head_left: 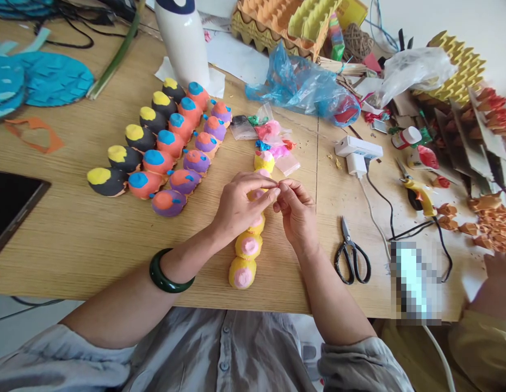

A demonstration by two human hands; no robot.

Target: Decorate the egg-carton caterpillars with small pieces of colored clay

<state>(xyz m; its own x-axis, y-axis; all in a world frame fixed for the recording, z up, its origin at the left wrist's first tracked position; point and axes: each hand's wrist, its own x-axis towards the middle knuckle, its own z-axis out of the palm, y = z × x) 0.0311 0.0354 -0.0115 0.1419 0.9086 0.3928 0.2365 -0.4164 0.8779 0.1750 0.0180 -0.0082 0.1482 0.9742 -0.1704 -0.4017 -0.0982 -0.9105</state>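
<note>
My left hand [245, 202], with a dark green bangle [163, 272] on its wrist, and my right hand [297, 209] meet at the fingertips. Both pinch at one spot; whatever is between them is too small to make out. Beneath them runs a row of yellow domes [238, 265] topped with pink patches, the middle ones partly covered by my left hand. Just beyond the row lie small plastic packets with pink, blue, red and green soft lumps, among them a pink lump [269, 129]. To the left stand rows of black-and-yellow domes [133, 158], orange-and-blue domes [175, 147] and purple-and-orange domes [190, 182].
Black-handled scissors [348, 253] lie right of my right hand. Behind them are a white power strip [359, 147] with cables and a yellow glue gun [426, 201]. A white bottle [183, 49], blue plastic bag [297, 81] and egg trays [269, 27] stand farther back. Another person's arm [493, 294] is at right.
</note>
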